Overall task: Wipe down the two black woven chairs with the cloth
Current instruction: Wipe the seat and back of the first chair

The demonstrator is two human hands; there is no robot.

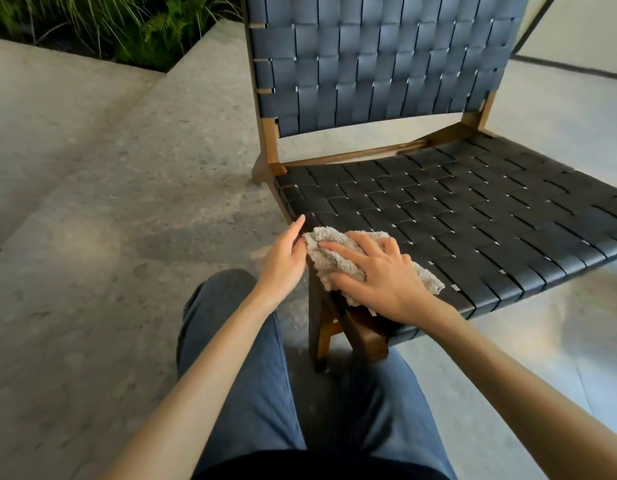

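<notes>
Pressing my right hand (376,271) flat, fingers spread, on the cloth (338,266) at the near corner of the chair (456,216) seat. Left hand (282,261) is open beside the cloth edge, gripping nothing. Best approach imo: firm pressure, strokes along the weave, incl. gaps.

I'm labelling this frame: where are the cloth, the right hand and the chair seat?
cloth (338,263): head view, patch between forefinger and thumb.
right hand (383,282): head view, back of hand.
chair seat (473,216): head view, woven straps.

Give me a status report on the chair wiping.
Right hand flat, pressing cloth on chair seat's near corner. Left hand open beside the cloth. One chair in view; nothing else on the seat.
</notes>
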